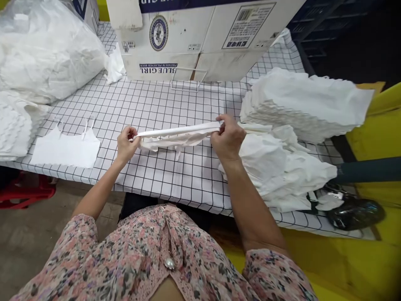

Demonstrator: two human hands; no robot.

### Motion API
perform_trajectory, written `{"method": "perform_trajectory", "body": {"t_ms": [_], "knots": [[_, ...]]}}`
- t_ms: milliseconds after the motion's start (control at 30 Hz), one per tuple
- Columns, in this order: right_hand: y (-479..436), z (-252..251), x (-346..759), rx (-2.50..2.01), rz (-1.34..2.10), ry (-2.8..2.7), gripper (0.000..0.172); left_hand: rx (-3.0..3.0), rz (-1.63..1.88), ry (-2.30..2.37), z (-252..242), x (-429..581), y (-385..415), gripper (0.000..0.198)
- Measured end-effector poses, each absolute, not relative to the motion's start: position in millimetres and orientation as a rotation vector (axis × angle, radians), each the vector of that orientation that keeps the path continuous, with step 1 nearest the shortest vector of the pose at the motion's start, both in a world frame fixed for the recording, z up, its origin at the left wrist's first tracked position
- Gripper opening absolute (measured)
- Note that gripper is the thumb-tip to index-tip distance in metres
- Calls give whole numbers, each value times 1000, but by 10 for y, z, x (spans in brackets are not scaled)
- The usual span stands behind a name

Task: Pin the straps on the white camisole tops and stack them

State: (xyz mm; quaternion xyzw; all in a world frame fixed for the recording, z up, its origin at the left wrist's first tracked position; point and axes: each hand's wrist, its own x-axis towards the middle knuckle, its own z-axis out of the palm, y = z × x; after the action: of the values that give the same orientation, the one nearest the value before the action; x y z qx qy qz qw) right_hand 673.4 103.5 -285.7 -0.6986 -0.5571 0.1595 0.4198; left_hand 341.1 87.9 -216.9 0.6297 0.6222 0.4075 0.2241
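My left hand (128, 144) and my right hand (228, 138) pinch the two ends of a white fabric strip (177, 134), stretched taut above the table. Ruffled white cloth hangs from the strip (171, 142); it looks like part of a garment. A flat white camisole with thin straps (65, 147) lies on the grid-patterned tablecloth (163, 106) to the left of my left hand. Just beyond and to the right of my right hand sits a loose heap of white fabric (275, 167), with a tall stack of scalloped white pieces (300, 104) behind it.
A clear bag of white garments (40, 54) and a scalloped stack (14, 125) sit at the left. A large cardboard box (200, 37) stands at the table's far side. A black plastic bag (354, 211) lies at the right, and a red stool (26, 191) stands on the floor.
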Motion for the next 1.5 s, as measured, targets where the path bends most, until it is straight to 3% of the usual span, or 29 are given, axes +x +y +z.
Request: {"method": "perform_trajectory", "body": {"t_ms": [100,233,367,533,733,900,1233,1500], "knots": [[1018,-2971,6742,-1729,396,-1316,35,1880,961,1551,-2203,3387,711,13],[1047,-2983,6682,-1382,817,-1130,25,1950,572,1150,-2143,3524,588,21],[1087,-2804,6562,-1105,1118,-1113,36,1656,761,1142,-2119,3931,824,35],[1171,-2524,6545,-1017,1356,-1050,41,1239,625,1012,-2118,4423,1164,50],[1320,-2329,6655,-986,1336,-1098,42,1207,1083,1221,-2063,4540,1114,48],[1389,-2188,6607,-926,1311,-1156,45,1111,740,1036,-2029,4617,1111,59],[1439,-2145,6804,-927,1299,-1074,53,1319,948,993,-1655,4541,1300,41],[1436,-2191,6818,-937,1346,-1067,58,1120,794,971,-1522,4474,1357,42]]}}
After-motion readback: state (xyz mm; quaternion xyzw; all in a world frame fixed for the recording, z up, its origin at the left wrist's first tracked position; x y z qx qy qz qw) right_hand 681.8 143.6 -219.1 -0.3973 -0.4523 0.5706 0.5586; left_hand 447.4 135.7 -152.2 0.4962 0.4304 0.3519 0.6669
